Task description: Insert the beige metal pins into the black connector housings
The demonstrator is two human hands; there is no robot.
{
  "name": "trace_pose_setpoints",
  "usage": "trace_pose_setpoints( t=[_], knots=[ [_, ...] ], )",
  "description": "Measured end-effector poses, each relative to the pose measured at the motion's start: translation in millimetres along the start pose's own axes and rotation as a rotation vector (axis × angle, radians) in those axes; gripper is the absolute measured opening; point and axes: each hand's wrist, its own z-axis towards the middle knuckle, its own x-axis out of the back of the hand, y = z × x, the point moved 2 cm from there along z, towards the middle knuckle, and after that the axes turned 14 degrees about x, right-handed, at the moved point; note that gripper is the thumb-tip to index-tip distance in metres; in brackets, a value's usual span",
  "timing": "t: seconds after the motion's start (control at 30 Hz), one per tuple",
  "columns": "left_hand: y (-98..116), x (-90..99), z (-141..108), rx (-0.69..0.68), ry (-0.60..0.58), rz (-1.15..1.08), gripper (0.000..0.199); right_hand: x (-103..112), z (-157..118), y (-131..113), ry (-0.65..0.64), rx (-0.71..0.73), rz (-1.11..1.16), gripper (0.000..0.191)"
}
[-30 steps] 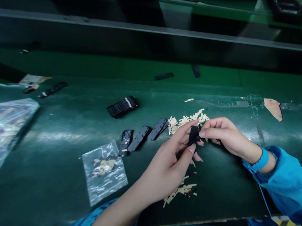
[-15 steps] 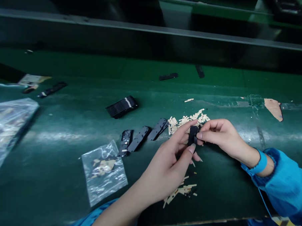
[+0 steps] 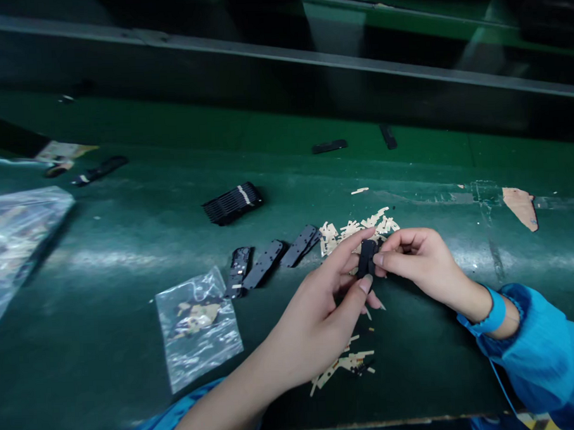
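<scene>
My left hand (image 3: pixel 322 302) is closed around a small black plastic part (image 3: pixel 366 257), with the thumb on its near end and the fingers behind it. My right hand (image 3: pixel 415 260) pinches at the part's right edge; whether a smaller piece sits between those fingertips is hidden. Behind the hands lies a pile of pale, thin strips (image 3: pixel 333 238). A second group of pale strips (image 3: pixel 343 364), mixed with small dark bits, is below my left hand. To the left, several flat black plates (image 3: pixel 265 265) with small holes rest on the green table (image 3: pixel 130 336).
A banded stack of black parts (image 3: pixel 232 203) stands farther back. A clear zip bag (image 3: pixel 201 333) with pale pieces lies front left, a larger plastic bag (image 3: pixel 22 239) at the left edge. Two dark strips, one a flat bar (image 3: pixel 330 146), lie on the green back surface. A brown scrap (image 3: pixel 519 206) is at right.
The two dark strips on the back surface have shifted slightly to the right, as has a small item at the far left. Both hands keep nearly the same position on the black part.
</scene>
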Motion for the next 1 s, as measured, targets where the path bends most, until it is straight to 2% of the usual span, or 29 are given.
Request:
trace_pose_setpoints(
  t=[0.2, 1.0],
  knots=[
    [0.9, -0.6, -1.9, 0.015, -0.007, 0.009, 0.056, -0.9, -3.0, 3.3, 0.06, 0.014, -0.075, 0.012],
    [0.2, -1.0, -0.7, 0.018, 0.001, 0.005, 0.056, -3.1, -5.5, 7.0, 0.088, 0.034, -0.088, 0.018]
  ],
)
